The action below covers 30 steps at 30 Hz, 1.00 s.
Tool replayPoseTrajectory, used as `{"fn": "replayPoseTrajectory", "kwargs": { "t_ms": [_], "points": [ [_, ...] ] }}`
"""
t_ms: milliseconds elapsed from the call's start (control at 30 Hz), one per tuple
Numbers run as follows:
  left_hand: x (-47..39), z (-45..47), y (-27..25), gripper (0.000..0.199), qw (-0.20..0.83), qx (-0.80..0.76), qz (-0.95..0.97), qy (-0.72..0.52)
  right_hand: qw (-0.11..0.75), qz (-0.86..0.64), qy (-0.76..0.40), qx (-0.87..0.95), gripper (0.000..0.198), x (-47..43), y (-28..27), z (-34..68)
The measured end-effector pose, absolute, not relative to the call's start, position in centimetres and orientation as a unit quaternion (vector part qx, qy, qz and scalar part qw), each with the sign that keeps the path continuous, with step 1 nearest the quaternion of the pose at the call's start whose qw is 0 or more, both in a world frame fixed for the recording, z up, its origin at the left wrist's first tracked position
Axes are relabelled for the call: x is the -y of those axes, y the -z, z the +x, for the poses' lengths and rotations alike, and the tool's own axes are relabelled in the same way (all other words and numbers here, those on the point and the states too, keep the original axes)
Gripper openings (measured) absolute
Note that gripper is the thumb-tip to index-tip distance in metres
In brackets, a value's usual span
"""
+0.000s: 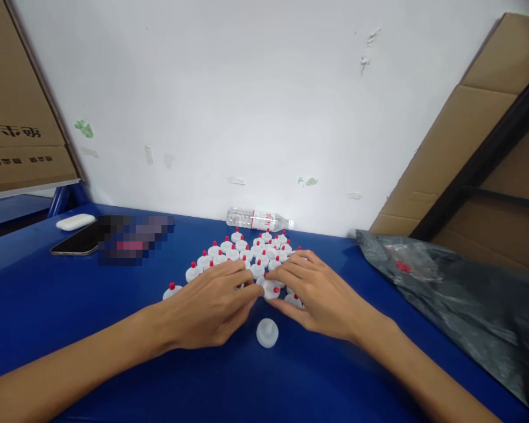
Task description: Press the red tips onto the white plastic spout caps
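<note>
My right hand (320,291) grips a white round cap with a red tip (272,289) between thumb and fingers, the cap tilted so the red tip faces me. My left hand (214,302) is closed, its thumb and finger meeting at the cap's left edge; anything inside its fingers is hidden. Just below both hands, a translucent white cap without a red tip (267,333) lies on the blue table (180,376). Behind the hands stand several white caps with red tips (262,257) in a loose cluster, partly covered by my fingers.
A clear plastic bottle (260,220) lies by the wall. To the left are a phone (77,239), a white case (76,221) and a blurred-out item (134,241). On the right, a small clear bag with red pieces (412,264) rests on dark plastic sheeting (462,317). Cardboard (449,147) leans there.
</note>
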<state>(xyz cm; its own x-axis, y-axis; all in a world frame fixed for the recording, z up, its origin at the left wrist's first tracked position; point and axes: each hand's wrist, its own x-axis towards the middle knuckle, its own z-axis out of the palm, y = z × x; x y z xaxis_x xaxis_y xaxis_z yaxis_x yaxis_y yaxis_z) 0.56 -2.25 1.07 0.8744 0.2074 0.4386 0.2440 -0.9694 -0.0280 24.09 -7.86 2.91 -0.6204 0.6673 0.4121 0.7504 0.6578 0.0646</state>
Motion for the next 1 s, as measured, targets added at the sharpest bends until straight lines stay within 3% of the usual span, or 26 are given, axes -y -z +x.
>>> {"fn": "replayPoseTrajectory", "kwargs": {
  "t_ms": [167, 333, 433, 1000],
  "points": [
    [2.6, 0.5, -1.5, 0.012, 0.014, 0.119, -0.949, 0.292, 0.238, -0.351, 0.160, 0.891, 0.024, 8.0, -2.9, 23.9],
    [2.7, 0.6, -1.5, 0.018, 0.021, 0.112, -0.942, 0.317, 0.258, -0.339, 0.161, 0.891, 0.026, 8.2, -2.6, 23.3],
    [2.4, 0.7, -1.3, 0.010, 0.035, 0.118, -0.937, 0.326, 0.264, -0.334, 0.168, 0.889, 0.025, 8.3, -2.4, 23.2],
    [2.1, 0.4, -1.4, 0.017, -0.027, 0.103, -0.958, 0.265, 0.266, -0.303, 0.193, 0.894, 0.021, 8.3, -2.3, 22.8]
  ]
}}
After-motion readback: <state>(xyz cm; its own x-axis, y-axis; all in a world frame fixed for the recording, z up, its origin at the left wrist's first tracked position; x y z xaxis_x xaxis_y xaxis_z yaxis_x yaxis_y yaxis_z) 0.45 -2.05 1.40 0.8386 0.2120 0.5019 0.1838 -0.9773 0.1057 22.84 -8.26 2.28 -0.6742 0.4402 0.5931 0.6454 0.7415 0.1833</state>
